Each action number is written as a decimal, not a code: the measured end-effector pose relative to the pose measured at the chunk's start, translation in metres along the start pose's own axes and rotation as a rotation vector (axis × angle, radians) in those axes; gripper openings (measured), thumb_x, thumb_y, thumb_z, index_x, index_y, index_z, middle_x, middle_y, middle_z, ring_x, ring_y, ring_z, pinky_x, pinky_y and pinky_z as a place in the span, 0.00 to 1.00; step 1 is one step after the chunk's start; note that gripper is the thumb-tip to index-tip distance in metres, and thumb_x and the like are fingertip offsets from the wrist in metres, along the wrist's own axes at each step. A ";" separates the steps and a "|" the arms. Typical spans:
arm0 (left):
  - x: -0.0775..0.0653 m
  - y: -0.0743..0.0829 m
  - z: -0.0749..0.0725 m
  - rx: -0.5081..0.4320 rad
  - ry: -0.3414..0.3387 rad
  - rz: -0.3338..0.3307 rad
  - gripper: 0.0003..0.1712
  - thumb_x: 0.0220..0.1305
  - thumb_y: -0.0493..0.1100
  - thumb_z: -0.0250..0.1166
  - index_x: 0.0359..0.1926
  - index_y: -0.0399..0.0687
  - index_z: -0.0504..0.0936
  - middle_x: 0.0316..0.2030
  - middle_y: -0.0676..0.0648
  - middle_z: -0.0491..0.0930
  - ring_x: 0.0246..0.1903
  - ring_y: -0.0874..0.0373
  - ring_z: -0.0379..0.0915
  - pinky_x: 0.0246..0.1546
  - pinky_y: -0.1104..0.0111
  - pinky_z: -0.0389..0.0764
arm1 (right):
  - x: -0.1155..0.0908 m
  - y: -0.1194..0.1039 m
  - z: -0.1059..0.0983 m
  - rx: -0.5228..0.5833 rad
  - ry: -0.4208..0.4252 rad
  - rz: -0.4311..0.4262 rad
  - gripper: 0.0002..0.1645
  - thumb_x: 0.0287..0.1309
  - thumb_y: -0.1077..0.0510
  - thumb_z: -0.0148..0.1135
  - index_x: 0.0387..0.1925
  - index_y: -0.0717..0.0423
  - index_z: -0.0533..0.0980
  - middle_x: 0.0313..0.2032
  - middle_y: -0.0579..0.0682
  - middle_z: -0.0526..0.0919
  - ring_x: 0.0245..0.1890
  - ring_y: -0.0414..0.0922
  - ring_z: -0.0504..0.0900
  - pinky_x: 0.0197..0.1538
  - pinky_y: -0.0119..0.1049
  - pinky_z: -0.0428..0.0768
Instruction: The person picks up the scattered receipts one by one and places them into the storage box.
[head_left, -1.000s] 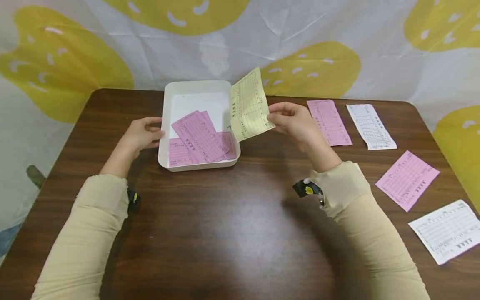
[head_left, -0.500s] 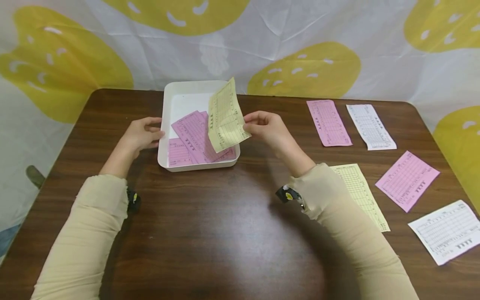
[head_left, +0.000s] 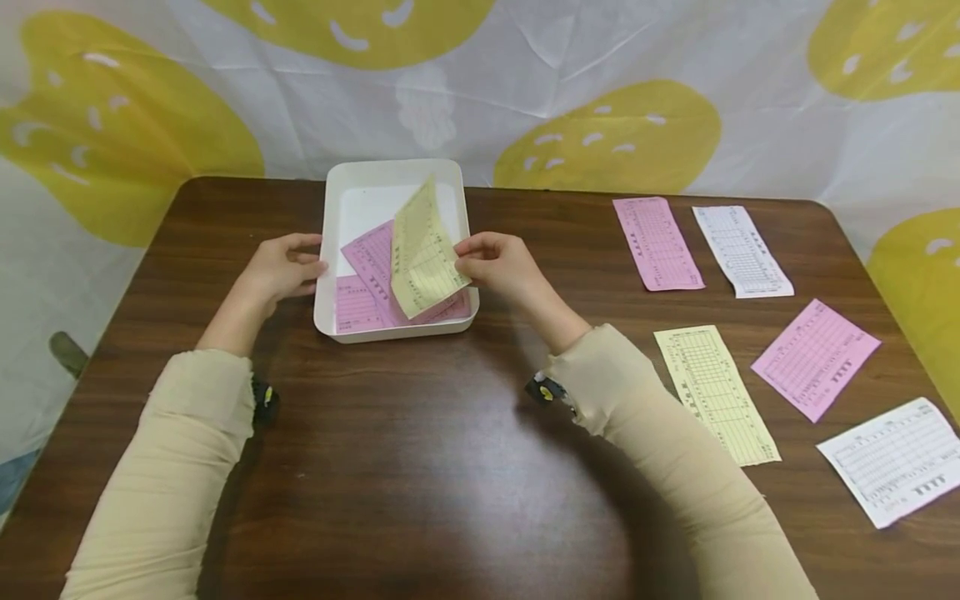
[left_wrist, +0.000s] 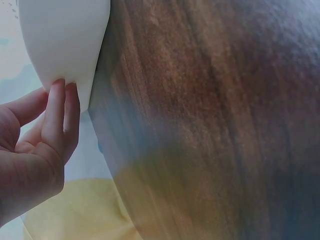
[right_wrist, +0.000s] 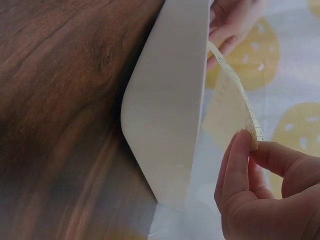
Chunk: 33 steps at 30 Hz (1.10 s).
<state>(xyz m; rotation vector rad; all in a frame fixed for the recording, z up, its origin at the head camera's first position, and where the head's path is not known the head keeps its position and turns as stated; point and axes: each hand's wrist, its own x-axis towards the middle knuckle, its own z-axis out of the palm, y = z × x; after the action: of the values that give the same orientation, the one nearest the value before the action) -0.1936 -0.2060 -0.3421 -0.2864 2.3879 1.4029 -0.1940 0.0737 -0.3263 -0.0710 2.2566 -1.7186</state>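
1. The right hand (head_left: 495,260) pinches a yellow slip (head_left: 420,250), with its thumb and fingertips (right_wrist: 241,145) clamped together on the paper in the right wrist view.
2. The grip is on the slip's right edge, towards its near corner, so most of the paper lies to the left of those fingers and away from the person.
3. The slip is bent and tilted over the right half of a white tray (head_left: 352,190). Its long axis seems to run from far to near, roughly along the tray's longer side, though the bend makes this uncertain.
4. Below it, pink slips (head_left: 369,250) overlap in the near part of the tray; whether the yellow paper touches them, I cannot tell.
5. The left hand (head_left: 277,271) touches the tray's left wall with its fingertips. Whether the thumb pinches the rim is unclear. The right hand is clearly the nearer to the yellow paper.
6. To the right on the brown table (head_left: 450,450) lie another yellow sheet (head_left: 705,383), two pink sheets (head_left: 656,242) and two white sheets (head_left: 738,250).
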 end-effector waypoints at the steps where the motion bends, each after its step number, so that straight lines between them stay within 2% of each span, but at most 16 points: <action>1: 0.000 0.000 0.000 -0.001 0.000 0.000 0.34 0.71 0.37 0.52 0.73 0.41 0.52 0.67 0.30 0.62 0.54 0.48 0.71 0.35 0.83 0.82 | 0.001 0.000 0.002 -0.005 -0.002 -0.002 0.15 0.60 0.69 0.57 0.48 0.71 0.76 0.29 0.46 0.79 0.27 0.33 0.76 0.45 0.38 0.86; 4: 0.000 0.000 0.000 -0.004 0.001 -0.001 0.34 0.71 0.37 0.52 0.73 0.41 0.52 0.67 0.30 0.62 0.54 0.48 0.70 0.35 0.83 0.82 | 0.003 0.000 0.007 -0.024 -0.004 -0.002 0.15 0.60 0.68 0.57 0.48 0.70 0.76 0.29 0.46 0.79 0.28 0.33 0.76 0.43 0.35 0.85; 12: 0.001 -0.002 0.001 -0.007 0.004 0.003 0.34 0.70 0.37 0.53 0.73 0.40 0.52 0.67 0.29 0.62 0.54 0.48 0.71 0.34 0.83 0.82 | 0.005 0.003 0.017 -0.076 0.006 -0.027 0.14 0.59 0.68 0.57 0.46 0.70 0.77 0.29 0.49 0.79 0.25 0.34 0.75 0.44 0.42 0.86; 17: 0.000 -0.001 0.001 -0.009 0.005 0.005 0.34 0.70 0.37 0.52 0.73 0.40 0.52 0.67 0.29 0.62 0.53 0.50 0.71 0.34 0.83 0.81 | 0.005 0.005 0.020 -0.139 0.032 -0.048 0.13 0.58 0.68 0.57 0.45 0.69 0.78 0.30 0.51 0.79 0.26 0.34 0.74 0.37 0.32 0.83; 22: 0.001 -0.001 0.002 -0.006 0.005 0.001 0.34 0.71 0.37 0.52 0.73 0.41 0.52 0.67 0.30 0.62 0.54 0.49 0.70 0.34 0.84 0.81 | 0.003 0.005 0.019 -0.212 0.056 -0.045 0.13 0.57 0.67 0.57 0.44 0.66 0.79 0.32 0.52 0.80 0.29 0.36 0.73 0.30 0.20 0.74; 33: 0.001 -0.001 0.001 0.004 0.006 0.000 0.34 0.71 0.38 0.52 0.74 0.41 0.52 0.67 0.30 0.62 0.53 0.50 0.71 0.34 0.84 0.81 | 0.003 0.005 0.016 -0.208 0.013 -0.004 0.18 0.57 0.67 0.55 0.50 0.66 0.77 0.40 0.58 0.82 0.33 0.38 0.75 0.33 0.20 0.75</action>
<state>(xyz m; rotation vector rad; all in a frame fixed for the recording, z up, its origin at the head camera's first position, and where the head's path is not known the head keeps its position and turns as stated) -0.1938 -0.2056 -0.3439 -0.2902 2.3953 1.3990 -0.1921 0.0593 -0.3360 -0.1090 2.4387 -1.4841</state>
